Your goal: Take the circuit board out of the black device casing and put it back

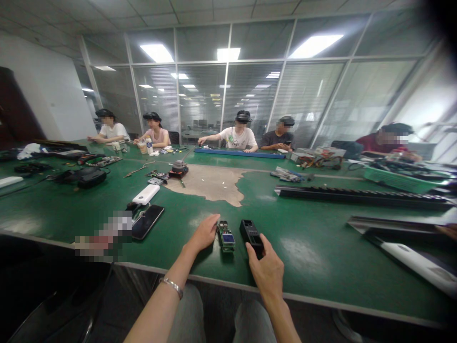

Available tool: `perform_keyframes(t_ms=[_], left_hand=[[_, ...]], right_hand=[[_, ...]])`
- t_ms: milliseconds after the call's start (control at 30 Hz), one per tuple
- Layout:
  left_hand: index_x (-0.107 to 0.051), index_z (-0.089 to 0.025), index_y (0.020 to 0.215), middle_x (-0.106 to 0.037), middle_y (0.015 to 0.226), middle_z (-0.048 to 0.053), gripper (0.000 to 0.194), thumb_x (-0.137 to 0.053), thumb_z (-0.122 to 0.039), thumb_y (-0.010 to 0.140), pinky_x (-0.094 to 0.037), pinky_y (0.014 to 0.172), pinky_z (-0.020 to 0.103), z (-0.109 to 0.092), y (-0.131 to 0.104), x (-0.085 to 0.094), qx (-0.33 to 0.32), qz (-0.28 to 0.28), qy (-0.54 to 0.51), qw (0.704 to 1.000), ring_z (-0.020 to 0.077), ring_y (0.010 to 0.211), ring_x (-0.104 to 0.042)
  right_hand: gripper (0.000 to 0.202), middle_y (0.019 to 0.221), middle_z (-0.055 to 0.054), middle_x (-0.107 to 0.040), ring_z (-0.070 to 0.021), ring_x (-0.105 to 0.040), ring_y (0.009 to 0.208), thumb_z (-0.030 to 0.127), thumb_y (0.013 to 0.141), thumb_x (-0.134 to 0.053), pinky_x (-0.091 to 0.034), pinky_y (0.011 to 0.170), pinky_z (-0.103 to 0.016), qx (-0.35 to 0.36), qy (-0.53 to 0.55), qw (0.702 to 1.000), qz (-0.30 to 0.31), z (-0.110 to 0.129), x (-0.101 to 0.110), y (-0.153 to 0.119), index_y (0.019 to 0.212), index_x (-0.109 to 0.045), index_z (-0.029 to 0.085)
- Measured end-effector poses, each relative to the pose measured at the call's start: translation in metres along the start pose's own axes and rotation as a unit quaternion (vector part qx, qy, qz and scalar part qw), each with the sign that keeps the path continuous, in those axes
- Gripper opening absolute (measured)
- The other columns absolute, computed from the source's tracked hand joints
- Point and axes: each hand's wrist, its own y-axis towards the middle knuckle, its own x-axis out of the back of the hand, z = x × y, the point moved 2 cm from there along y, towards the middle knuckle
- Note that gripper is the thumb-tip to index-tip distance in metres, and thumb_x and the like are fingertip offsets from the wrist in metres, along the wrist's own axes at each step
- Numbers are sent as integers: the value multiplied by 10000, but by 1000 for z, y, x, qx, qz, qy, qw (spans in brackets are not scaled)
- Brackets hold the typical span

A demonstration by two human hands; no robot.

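Near the table edge (321,302), the right hand (267,267) grasps one casing (249,231), a gap from one circuit assembly (227,239); whether the left hand (206,232) grips, I can't tell.

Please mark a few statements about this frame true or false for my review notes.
1. The circuit board lies between the left hand and the black case. True.
2. The right hand grips the black case. True.
3. The left hand holds a phone. False: the dark phone lies apart from it.
4. A bracelet circles the right wrist. False: the silver bracelet is on the left wrist.
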Motion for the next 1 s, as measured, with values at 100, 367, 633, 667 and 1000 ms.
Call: perform_keyframes(t_ms=[100,367,633,667,1000], left_hand=[[-501,-150,1322,-525,1362,116,451,-418,-119,879,-356,1116,439,0,0,0,-3,-1,8,1000,216,1271,-478],[-507,-140,1316,-535,1350,122,442,-398,-120,888,-367,1110,429,1,0,-2,-14,-2,16,1000,211,1265,-486],[-496,-146,1329,-519,1368,117,461,-378,-113,885,-357,1118,429,-1,0,-1,-7,0,10,1000,208,1279,-471],[-492,-143,1332,-517,1370,118,464,-377,-112,883,-356,1118,432,-1,0,-1,-6,1,10,1000,209,1279,-471],[-462,-170,1359,-505,1387,98,529,-374,-69,848,-350,1122,446,2,0,-2,1,-17,-13,1000,200,1296,-458]], right_hand=[[586,1173,-164,-641,-276,-637,989,482,827,-522,-480,878,-394,9,-2,1000,-5,1,-1,-1,1279,-532,109],[668,1262,-189,-574,-311,-541,1145,494,808,-550,-416,989,-431,48,7,998,-30,-4,-3,-3,1319,-480,69],[706,1316,-176,-539,-296,-513,1185,508,819,-538,-405,1002,-424,50,3,999,-15,-5,-2,-4,1376,-420,91],[687,1305,-172,-550,-295,-523,1172,502,826,-527,-410,994,-425,52,0,999,-11,-4,-2,-4,1369,-431,92],[634,1174,-171,-643,-282,-626,1024,539,832,-505,-464,907,-407,-6,19,1000,-8,9,9,0,1295,-540,108]])
